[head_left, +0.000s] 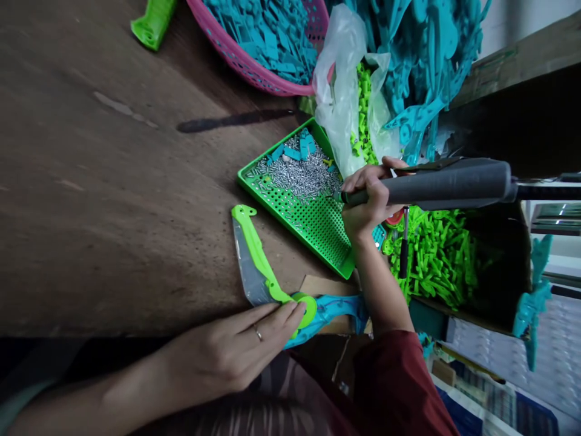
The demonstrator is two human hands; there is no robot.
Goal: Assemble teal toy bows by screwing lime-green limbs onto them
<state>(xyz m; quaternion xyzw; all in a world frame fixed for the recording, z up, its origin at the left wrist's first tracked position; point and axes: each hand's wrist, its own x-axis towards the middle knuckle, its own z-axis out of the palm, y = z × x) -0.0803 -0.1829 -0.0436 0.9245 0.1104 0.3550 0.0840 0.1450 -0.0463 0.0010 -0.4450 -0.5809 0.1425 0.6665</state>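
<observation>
My left hand [240,345] is closed on a plastic assembly, its fingertips against a lime-green disc [307,310]. From the disc a lime-green arm [258,251] with a translucent blade-like sheet [249,275] reaches out over the table's edge area. A blue plastic body [333,307] extends from the disc's other side. My right hand [370,203] is wrapped round a dark grey electric screwdriver [449,184], whose tip points at the green perforated tray [324,239]. Small silver screws [299,172] and a few blue pieces [293,152] lie in that tray. My left thumb is hidden.
A pink basket [254,75] of blue parts stands beyond the tray. Close by are a plastic bag [340,91] of green pieces, a heap of blue frames [422,48] and a box of green parts [436,254]. A green piece [152,24] lies on the wooden table [113,181].
</observation>
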